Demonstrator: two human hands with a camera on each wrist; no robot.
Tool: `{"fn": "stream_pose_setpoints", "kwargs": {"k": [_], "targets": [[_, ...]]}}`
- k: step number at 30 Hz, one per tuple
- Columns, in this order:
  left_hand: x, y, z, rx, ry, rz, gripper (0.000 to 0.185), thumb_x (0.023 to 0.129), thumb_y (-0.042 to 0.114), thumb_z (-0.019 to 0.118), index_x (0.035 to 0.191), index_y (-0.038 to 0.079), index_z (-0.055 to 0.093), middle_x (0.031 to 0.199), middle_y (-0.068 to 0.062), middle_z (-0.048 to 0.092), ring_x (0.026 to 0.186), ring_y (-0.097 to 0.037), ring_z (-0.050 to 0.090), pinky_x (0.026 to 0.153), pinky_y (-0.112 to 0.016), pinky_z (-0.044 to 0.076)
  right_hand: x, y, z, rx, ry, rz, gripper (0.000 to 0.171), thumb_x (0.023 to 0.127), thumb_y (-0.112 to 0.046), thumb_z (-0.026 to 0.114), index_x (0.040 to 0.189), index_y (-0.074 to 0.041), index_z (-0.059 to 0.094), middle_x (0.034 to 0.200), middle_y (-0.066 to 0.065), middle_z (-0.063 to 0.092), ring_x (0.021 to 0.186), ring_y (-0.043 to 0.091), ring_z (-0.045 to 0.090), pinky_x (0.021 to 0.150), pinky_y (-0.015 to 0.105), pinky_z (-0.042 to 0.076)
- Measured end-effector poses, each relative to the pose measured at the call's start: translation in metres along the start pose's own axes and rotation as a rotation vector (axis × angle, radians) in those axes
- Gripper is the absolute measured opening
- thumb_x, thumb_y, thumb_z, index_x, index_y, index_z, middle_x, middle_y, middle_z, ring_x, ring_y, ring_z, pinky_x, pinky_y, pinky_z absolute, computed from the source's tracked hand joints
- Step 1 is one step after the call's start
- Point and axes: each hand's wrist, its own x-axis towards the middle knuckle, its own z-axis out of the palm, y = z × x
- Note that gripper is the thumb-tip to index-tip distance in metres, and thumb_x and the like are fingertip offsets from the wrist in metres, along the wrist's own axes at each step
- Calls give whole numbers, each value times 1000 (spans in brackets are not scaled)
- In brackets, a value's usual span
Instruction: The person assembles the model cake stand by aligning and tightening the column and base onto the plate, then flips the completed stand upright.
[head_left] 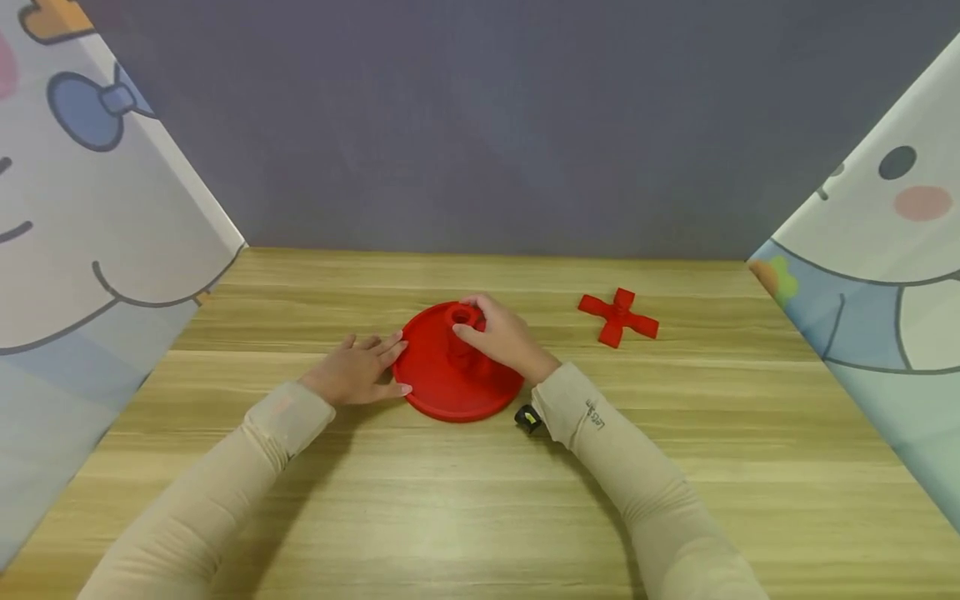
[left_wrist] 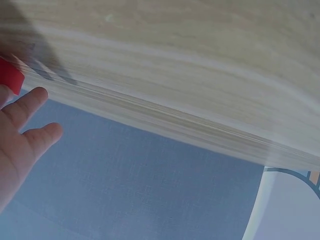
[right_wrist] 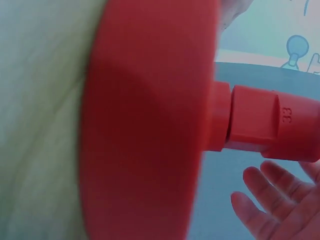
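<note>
A red round disc [head_left: 442, 379] lies flat on the wooden table [head_left: 480, 500], with a short red post [head_left: 459, 327] standing up from its middle. My left hand [head_left: 360, 371] lies flat beside the disc, its straight fingers touching the left rim. My right hand [head_left: 506, 337] reaches over the disc, thumb and fingers curled round the top of the post. The right wrist view shows the disc [right_wrist: 145, 125] close up, the post [right_wrist: 270, 125] marked "33", and some of my fingers [right_wrist: 270, 200] beside it. In the left wrist view my left hand [left_wrist: 20, 135] sits by a sliver of the disc [left_wrist: 10, 80].
A red cross-shaped piece [head_left: 618, 317] lies on the table to the right of the disc. A grey-blue wall [head_left: 495, 125] closes the back, and cartoon-printed panels [head_left: 97, 233] [head_left: 885, 250] close both sides. A small black device [head_left: 527, 418] sits at my right wrist.
</note>
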Motion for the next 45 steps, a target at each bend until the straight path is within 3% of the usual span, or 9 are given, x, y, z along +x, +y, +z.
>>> {"fn": "stream_pose_setpoints", "kwargs": {"k": [2,5,9,15,22,29,34,40,45], "targets": [[0,0,-1,1,-2,-2,81,93,60,44,148,2,32,154,-15,27,131,-45,37,105,-66,24,0,-1,-1,-10,5,4,48,90,-34,66,127,-7,53,111,4,62,88,19,57,75,33,50],[1,1,-2,-1,-14,-6,81,93,60,44,149,2,32,155,-15,27,131,-45,37,105,-66,23,1,-1,-1,-12,7,-3,55,89,-35,67,132,-5,50,117,7,60,95,20,58,80,35,50],[2,3,-2,-4,-27,-9,81,93,59,44,149,2,31,154,-15,28,130,-45,38,106,-66,23,0,-1,0,12,-12,-27,52,91,-28,63,135,-5,48,124,9,59,103,21,57,88,36,49],[2,3,-2,-6,-25,-11,80,94,59,45,149,2,31,154,-15,28,130,-45,39,105,-66,23,0,-5,0,5,40,20,46,88,-33,67,124,-8,54,109,6,63,90,20,57,77,34,49],[3,5,-4,-4,-32,-8,81,94,59,44,149,2,30,155,-15,26,131,-45,39,106,-66,23,-1,-6,0,15,38,21,42,90,-31,64,125,-8,54,109,4,62,81,18,55,70,30,47],[1,4,-4,-2,-22,-17,81,93,60,44,149,3,31,155,-15,27,131,-45,38,106,-65,23,0,-9,1,-12,27,9,49,87,-28,68,128,-6,52,109,7,63,86,19,59,73,31,51],[1,3,-4,-7,-18,-15,80,94,59,45,149,3,31,154,-15,27,131,-46,38,105,-66,23,1,-9,2,-44,39,35,49,84,-30,72,124,-7,54,99,6,65,81,18,60,69,30,51],[1,4,-5,-6,-29,-19,81,93,60,44,149,3,30,155,-14,27,131,-45,38,106,-65,23,0,-8,3,-29,52,23,47,89,-32,66,128,-8,54,105,5,65,80,18,57,70,30,49],[-1,4,-5,-9,-34,-19,81,94,59,44,149,3,30,155,-14,26,131,-45,37,106,-65,23,-1,-8,3,-60,86,14,43,89,-35,67,121,-8,58,98,5,65,77,19,55,67,31,47]]}}
